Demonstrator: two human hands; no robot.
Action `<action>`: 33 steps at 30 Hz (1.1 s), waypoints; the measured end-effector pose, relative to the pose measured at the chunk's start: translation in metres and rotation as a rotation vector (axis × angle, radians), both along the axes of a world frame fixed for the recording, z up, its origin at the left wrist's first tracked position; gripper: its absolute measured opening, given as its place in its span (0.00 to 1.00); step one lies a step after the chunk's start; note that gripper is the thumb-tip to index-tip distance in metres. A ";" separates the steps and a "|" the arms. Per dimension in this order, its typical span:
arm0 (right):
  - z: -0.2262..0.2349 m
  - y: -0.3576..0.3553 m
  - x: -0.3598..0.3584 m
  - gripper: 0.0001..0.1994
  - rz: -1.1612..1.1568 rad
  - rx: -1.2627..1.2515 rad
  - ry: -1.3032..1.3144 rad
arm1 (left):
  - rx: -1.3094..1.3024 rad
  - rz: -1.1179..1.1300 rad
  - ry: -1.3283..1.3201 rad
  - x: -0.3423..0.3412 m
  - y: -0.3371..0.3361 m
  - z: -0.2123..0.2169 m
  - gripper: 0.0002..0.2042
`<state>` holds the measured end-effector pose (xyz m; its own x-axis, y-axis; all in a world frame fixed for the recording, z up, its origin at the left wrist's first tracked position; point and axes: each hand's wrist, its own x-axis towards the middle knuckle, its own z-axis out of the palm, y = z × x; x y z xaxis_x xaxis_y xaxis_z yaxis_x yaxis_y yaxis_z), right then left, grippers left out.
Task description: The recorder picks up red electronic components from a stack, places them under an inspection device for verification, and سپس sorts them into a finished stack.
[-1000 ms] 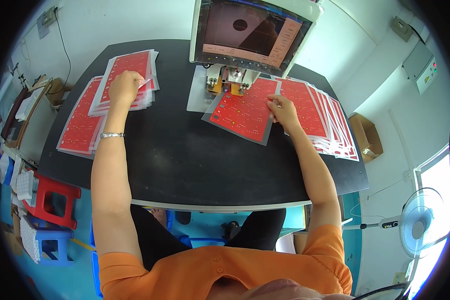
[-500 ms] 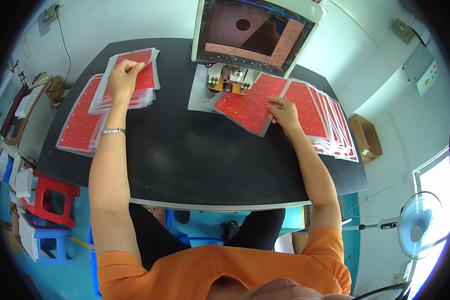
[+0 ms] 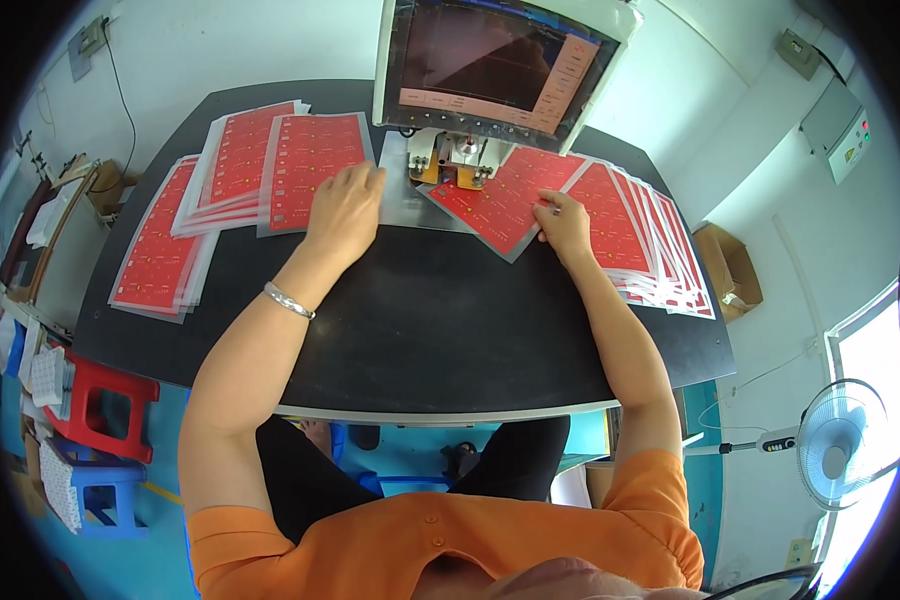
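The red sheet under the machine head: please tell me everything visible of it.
The red sheet is thin, with small pale and yellow marks and a greyish, plastic-looking border. It looks flat and lies askew, one corner pointing down the picture, partly hidden by the machine head. The right hand pinches its right edge.

Red sheets (image 3: 315, 155), black table (image 3: 450, 320), orange shirt (image 3: 390, 545)

an orange, short-sleeved cloth top (image 3: 360, 535) with small round orange buttons (image 3: 432, 519), plain black cloth trousers (image 3: 518, 458), and a shiny silver-coloured bracelet (image 3: 288, 302) around the left wrist (image 3: 310, 281).
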<state>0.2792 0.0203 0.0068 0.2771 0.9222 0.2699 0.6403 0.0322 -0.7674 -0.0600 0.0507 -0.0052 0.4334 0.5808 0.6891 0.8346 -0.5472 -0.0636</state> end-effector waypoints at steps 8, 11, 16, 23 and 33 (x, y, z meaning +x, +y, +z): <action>0.000 -0.003 0.002 0.18 -0.031 0.009 -0.038 | -0.272 0.071 0.154 0.001 -0.010 0.000 0.19; -0.001 -0.002 0.001 0.19 -0.028 0.013 -0.040 | -0.235 0.071 0.218 0.019 -0.031 -0.002 0.20; -0.001 -0.001 0.004 0.21 0.008 0.037 -0.053 | -0.229 0.058 0.277 0.031 -0.054 0.005 0.20; 0.022 -0.001 0.107 0.23 -0.004 -0.059 -0.338 | -0.183 -0.104 0.286 0.058 -0.108 0.008 0.21; 0.005 -0.011 0.085 0.20 -0.165 0.214 -0.866 | -0.164 -0.184 0.260 0.057 -0.115 0.005 0.21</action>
